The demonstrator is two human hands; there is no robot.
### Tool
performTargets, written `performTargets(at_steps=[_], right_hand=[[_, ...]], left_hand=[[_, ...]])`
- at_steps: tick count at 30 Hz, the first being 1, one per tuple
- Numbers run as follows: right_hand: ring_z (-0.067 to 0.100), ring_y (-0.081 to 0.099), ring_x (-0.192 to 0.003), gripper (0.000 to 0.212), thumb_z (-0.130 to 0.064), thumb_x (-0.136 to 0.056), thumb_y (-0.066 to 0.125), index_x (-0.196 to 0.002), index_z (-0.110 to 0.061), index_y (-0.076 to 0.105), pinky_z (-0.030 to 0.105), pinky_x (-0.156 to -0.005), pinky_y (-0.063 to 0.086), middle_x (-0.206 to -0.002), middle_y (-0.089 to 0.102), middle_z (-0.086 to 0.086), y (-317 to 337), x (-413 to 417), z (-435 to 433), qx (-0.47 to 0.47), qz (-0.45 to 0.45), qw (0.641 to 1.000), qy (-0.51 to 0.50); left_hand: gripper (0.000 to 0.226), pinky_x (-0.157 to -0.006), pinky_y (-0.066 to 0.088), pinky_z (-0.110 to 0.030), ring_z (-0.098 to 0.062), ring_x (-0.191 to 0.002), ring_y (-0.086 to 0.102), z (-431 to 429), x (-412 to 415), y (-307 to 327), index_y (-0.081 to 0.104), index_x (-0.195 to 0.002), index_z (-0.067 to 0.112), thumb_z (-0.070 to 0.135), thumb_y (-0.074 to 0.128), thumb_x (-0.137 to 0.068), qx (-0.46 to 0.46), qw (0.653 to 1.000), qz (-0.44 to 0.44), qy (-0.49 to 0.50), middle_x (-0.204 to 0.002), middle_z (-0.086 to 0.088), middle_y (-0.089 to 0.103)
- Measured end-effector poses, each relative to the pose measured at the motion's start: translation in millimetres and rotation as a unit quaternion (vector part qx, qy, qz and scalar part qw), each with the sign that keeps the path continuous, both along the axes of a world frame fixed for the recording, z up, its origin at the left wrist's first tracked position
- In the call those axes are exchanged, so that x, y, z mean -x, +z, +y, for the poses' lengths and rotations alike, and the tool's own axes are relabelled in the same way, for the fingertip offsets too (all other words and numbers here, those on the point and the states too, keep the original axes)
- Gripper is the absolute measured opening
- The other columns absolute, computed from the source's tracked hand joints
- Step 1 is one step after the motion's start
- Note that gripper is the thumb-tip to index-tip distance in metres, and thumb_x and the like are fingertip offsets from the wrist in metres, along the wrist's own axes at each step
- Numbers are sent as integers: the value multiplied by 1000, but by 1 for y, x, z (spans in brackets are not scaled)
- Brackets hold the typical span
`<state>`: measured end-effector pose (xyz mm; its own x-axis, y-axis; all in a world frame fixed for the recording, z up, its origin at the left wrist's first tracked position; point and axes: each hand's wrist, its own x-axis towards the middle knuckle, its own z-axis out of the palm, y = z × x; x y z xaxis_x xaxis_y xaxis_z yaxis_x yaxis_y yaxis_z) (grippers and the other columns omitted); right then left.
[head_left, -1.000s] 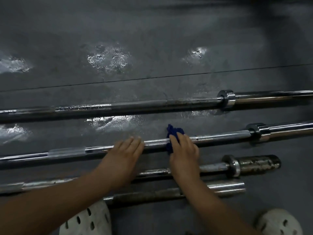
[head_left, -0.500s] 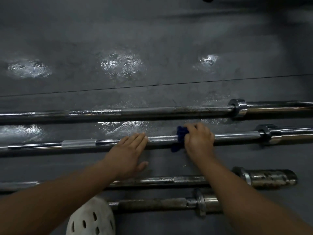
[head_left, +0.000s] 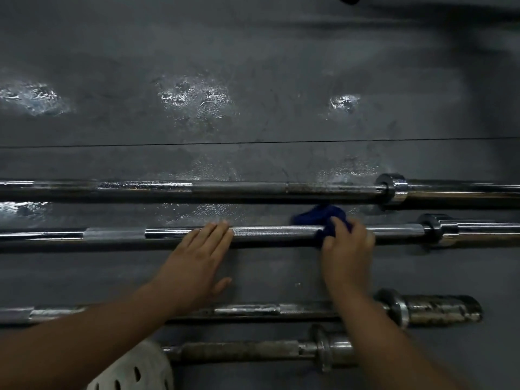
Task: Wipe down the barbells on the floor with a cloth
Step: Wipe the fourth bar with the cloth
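The right hand is covering most of the blue cloth and the stretch of bar under it. All four bars are running off the left edge; the far two are also leaving the right edge. A white perforated shoe is being cropped at the bottom.

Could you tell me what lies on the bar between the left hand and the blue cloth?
In the head view, only a bare knurled stretch of the bar lies between the left hand and the blue cloth.
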<state>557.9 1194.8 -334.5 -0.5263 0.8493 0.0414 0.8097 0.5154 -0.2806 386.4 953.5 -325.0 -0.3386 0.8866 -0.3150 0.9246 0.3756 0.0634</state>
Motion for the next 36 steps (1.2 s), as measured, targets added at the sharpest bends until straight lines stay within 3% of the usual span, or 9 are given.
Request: performTargets(at_steps=[2, 7, 12, 17, 22, 26, 28, 33, 36], right_hand=[[41, 51, -95, 39, -6, -71, 70, -110, -8, 69, 43, -80, 50, -119, 57, 18, -3, 21, -34, 6, -16, 1000, -25], [30, 53, -96, 52, -25, -62, 72, -113, -15, 65, 38, -84, 50, -117, 57, 9, 8, 59, -62, 56, -44, 961, 267], [26, 49, -104, 38, -36, -77, 59, -111, -22, 68, 39, -85, 39, -112, 62, 1, 12, 47, -42, 71, -73, 982, 157], [28, 54, -94, 38, -39, -73, 50, -101, -25, 71, 37, -77, 39, -99, 67, 0, 20, 43, -19, 23, -114, 962, 248], [32, 56, -91, 33, -29, -73, 47, -93, -20, 73, 40, -78, 39, -99, 70, 2, 17, 34, -37, 33, -84, 994, 70], [25, 57, -87, 38, -30, -72, 43, -97, -28, 71, 38, -75, 42, -97, 69, -6, 21, 75, -92, 49, -75, 969, 228], [23, 57, -86, 37, -34, -71, 44, -95, -29, 71, 36, -75, 38, -92, 69, -7, 22, 65, -70, 25, -104, 962, 253], [26, 51, -101, 26, -25, -82, 56, -103, -23, 70, 39, -87, 32, -105, 69, -2, 27, 19, -34, 72, -84, 992, 57], [25, 48, -101, 18, -22, -85, 56, -99, -19, 67, 36, -83, 30, -105, 65, 1, 28, 35, -58, 116, -88, 984, 101]], left_hand=[[94, -112, 37, -49, -31, -143, 36, 3, -4, 0, 38, -150, 7, 66, 45, -77, -4, 1000, 2, 8, -157, -14, 36], [90, -102, 48, -46, -32, -122, 56, 11, 7, 7, 52, -140, 8, 54, 71, -64, -37, 999, -19, 18, -139, -12, 56], [85, -102, 46, -46, -31, -118, 56, 21, 11, 6, 48, -140, 13, 52, 65, -66, -24, 998, -49, 39, -134, -10, 56], [84, -103, 46, -45, -32, -118, 58, 18, 6, 6, 49, -139, 12, 55, 54, -66, -28, 997, -52, 45, -132, -11, 59], [74, -96, 48, -45, -31, -108, 59, 22, 0, 7, 53, -130, 16, 52, 47, -66, -52, 995, -61, 66, -121, -7, 60], [66, -91, 48, -41, -28, -100, 59, 26, 2, 14, 57, -122, 17, 48, 43, -67, -51, 993, -72, 79, -111, -4, 62], [64, -90, 48, -41, -28, -98, 59, 23, 5, 15, 58, -120, 17, 49, 45, -66, -45, 994, -74, 67, -110, -5, 60], [64, -84, 46, -40, -27, -96, 57, 18, -4, 16, 58, -116, 17, 50, 62, -61, -36, 996, -55, 61, -109, -4, 57], [63, -80, 46, -39, -25, -95, 54, 15, -11, 21, 56, -114, 17, 51, 66, -61, -24, 997, -54, 52, -109, -3, 55]])
